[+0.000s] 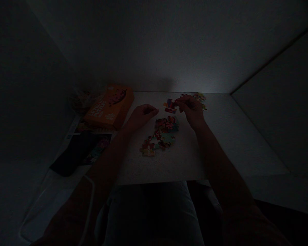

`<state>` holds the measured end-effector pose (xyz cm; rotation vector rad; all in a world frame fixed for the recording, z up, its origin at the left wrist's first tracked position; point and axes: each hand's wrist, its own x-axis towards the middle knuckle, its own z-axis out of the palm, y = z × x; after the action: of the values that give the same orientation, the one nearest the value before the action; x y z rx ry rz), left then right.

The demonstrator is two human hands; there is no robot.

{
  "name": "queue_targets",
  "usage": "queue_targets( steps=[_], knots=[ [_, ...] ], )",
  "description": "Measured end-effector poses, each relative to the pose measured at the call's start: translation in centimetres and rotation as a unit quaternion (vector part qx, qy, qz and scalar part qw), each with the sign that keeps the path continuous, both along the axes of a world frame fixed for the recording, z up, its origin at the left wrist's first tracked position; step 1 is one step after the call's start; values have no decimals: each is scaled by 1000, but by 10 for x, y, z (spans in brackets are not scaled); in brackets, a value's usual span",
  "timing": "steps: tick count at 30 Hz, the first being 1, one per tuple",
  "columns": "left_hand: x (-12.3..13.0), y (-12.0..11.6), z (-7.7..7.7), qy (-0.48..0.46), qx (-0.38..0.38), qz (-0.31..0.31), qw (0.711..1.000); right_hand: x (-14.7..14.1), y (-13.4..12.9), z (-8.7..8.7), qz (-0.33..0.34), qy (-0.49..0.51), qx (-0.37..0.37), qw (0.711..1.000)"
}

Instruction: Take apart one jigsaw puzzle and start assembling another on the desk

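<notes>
Orange box (109, 106) sits left of the puzzle pieces (159, 135) | your left hand (143, 116) curls loosely, fingers apart, beside them, out of the way | your right hand (191, 110) pinches beyond them at a red piece (170, 105), grip too dark to confirm

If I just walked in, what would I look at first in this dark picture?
The bright orange puzzle box at the left edge of the white table catches the eye first. Next come the colourful jigsaw pieces lying in the middle, with the right hand raised at their far side and the left hand curled beside them.
</notes>
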<state>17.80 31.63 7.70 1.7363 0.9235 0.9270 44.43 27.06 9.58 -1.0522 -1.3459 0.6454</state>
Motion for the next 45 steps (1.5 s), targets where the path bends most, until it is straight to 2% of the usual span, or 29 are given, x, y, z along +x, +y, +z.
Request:
queue_targets(
  steps=[3,5,10,13,16,21,23,28,32,35,40,45],
  knots=[
    [0,5,-4,7,3,60,998,-2,-2,2,5,-14,-28,999],
    [1,8,-6,-8,-3,75,997,-3,-4,3,18,-25,-42,999],
    [4,7,-7,-37,10,74,997,-6,-9,3,72,-32,-64,995],
    [6,3,-3,-52,8,53,997,-8,-10,0,79,-39,-78,993],
    [7,2,0,-54,13,66,996,-5,-8,-5,60,-78,-84,992],
    [2,7,1,-21,24,144,989,10,-1,-13,-42,-179,-89,979],
    [0,7,2,2,36,151,988,14,-1,-13,-52,-188,-89,977],
    [-1,-4,6,109,108,125,980,11,-9,-7,19,-231,-90,969],
    [0,-11,8,242,187,60,950,10,-16,-6,105,-275,-128,947],
    [-1,-13,7,304,217,1,928,12,-15,-8,142,-321,-141,926],
    [-2,-15,4,353,211,-39,911,15,-12,-7,123,-359,-143,914],
    [-3,-21,7,385,202,-47,900,11,-14,-5,99,-277,-187,937]
  ],
)
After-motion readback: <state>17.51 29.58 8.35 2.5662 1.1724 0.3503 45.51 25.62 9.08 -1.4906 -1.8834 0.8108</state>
